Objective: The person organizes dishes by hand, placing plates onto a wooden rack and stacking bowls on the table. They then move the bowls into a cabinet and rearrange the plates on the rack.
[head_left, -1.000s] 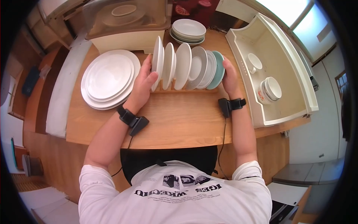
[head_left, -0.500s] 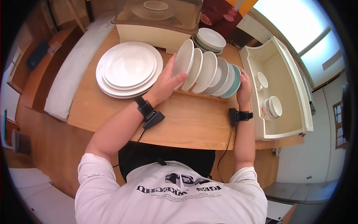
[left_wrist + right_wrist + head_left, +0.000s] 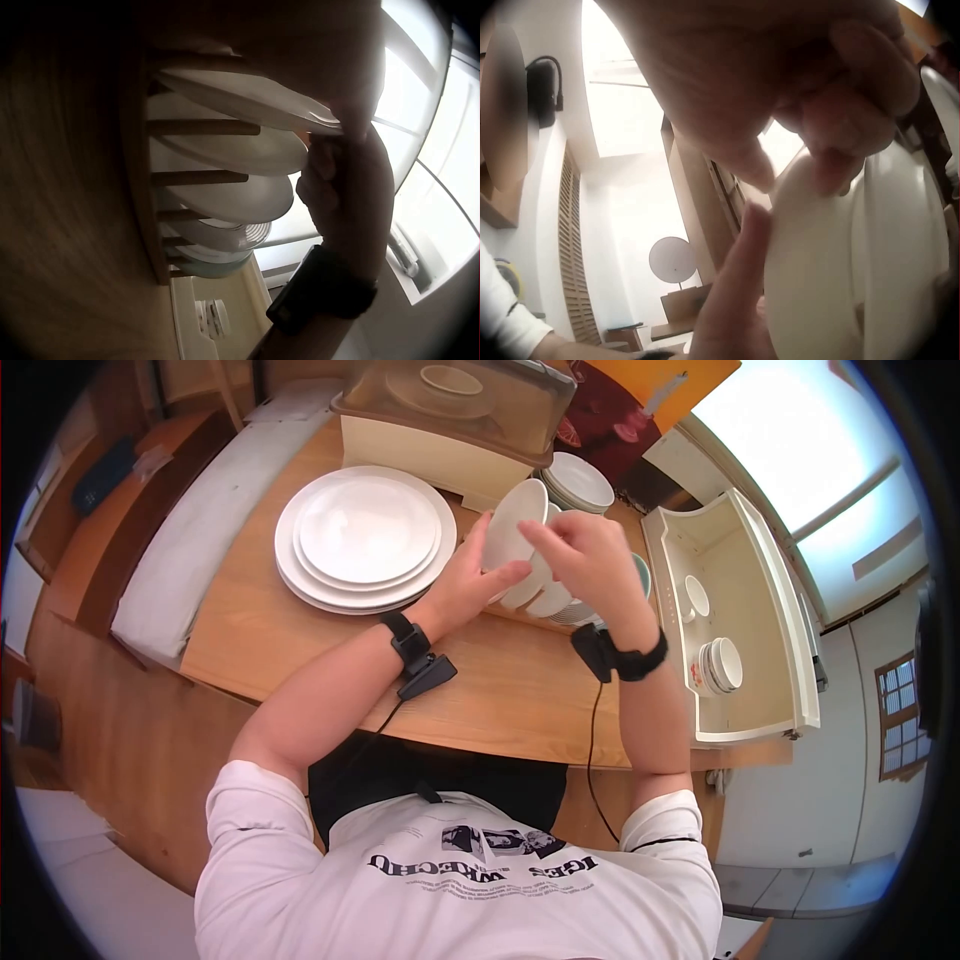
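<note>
A wooden dish rack [image 3: 142,187] on the table holds a row of upright plates. My left hand [image 3: 495,555] grips the leftmost white plate [image 3: 512,520], thumb on its front face and fingers behind it. My right hand [image 3: 540,545] reaches across the rack and pinches the same plate's top rim; the right wrist view shows fingertips [image 3: 832,161] on that plate [image 3: 810,255]. In the left wrist view the right hand [image 3: 341,131] meets the first plate [image 3: 247,97]. The other racked plates [image 3: 548,600] lie mostly hidden under my right hand, with a teal plate [image 3: 640,572] at the far end.
A stack of large white plates [image 3: 365,535] lies left of the rack. Behind stand a lidded dish container [image 3: 450,410] and stacked bowls [image 3: 580,480]. A cream tray [image 3: 770,660] with stacked cups [image 3: 715,665] sits at the right. The table's near edge [image 3: 450,735] runs before my body.
My right hand has left the teal plate at the rack's right end and moved left to the first plate's rim. My left hand keeps its hold; the head view has shifted.
</note>
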Tool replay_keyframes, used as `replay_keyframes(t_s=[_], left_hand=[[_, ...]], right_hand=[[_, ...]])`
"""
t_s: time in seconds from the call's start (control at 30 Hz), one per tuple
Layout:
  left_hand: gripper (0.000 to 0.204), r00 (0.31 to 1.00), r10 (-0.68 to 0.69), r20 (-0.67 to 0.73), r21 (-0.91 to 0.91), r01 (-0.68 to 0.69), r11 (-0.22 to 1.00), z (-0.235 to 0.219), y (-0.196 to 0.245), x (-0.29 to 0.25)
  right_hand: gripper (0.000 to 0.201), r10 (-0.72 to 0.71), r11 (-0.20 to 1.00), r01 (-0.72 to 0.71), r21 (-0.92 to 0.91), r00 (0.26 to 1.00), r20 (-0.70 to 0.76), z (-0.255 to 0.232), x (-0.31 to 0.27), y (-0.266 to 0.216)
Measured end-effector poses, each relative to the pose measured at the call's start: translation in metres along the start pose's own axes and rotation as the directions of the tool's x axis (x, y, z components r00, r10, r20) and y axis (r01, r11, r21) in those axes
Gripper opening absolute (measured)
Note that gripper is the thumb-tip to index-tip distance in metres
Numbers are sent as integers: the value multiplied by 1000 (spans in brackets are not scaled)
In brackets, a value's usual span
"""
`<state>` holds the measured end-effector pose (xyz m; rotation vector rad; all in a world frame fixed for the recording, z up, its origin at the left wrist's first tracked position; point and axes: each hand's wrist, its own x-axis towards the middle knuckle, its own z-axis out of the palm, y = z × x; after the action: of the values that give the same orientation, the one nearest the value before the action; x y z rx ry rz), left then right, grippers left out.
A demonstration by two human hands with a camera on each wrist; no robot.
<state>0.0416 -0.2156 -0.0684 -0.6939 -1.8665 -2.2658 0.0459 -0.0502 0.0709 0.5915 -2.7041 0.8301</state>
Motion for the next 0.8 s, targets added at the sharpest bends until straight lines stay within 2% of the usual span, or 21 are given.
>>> replay_keyframes(t_s=[0.07, 0.27, 0.37, 0.47, 0.57, 0.6, 0.7, 0.8], left_hand=[[107, 1000, -12, -16, -20, 12, 1000, 0, -2, 0], [102, 990, -10, -139, 16, 13, 1000, -1, -23, 6], [99, 985, -31, -171, 8, 33, 999, -1, -25, 8], [99, 981, -40, -188, 91, 58, 994, 0, -10, 3], [97, 983, -38, -179, 58, 49, 997, -1, -24, 7], [97, 983, -44, -176, 46, 53, 998, -1, -26, 7], [92, 984, -57, -170, 12, 59, 998, 1, -20, 6], [86, 987, -60, -151, -9, 59, 998, 3, -9, 2]], right_hand=[[43, -72, 989, 66, -132, 997, -41, 19, 7, 3], [43, 57, 998, -57, -31, 998, 9, 16, 4, -5], [46, 297, 947, -295, 128, 955, 2, -4, -1, -12], [47, 165, 986, -154, 68, 966, -198, -22, 0, 27], [44, 232, 973, -230, 32, 955, -182, -45, -5, 52], [44, 246, 969, -246, 27, 945, -217, -48, -8, 63], [42, 343, 935, -353, -13, 915, -211, -61, -13, 94], [41, 380, 925, -376, 60, 901, -211, -62, -18, 134]])
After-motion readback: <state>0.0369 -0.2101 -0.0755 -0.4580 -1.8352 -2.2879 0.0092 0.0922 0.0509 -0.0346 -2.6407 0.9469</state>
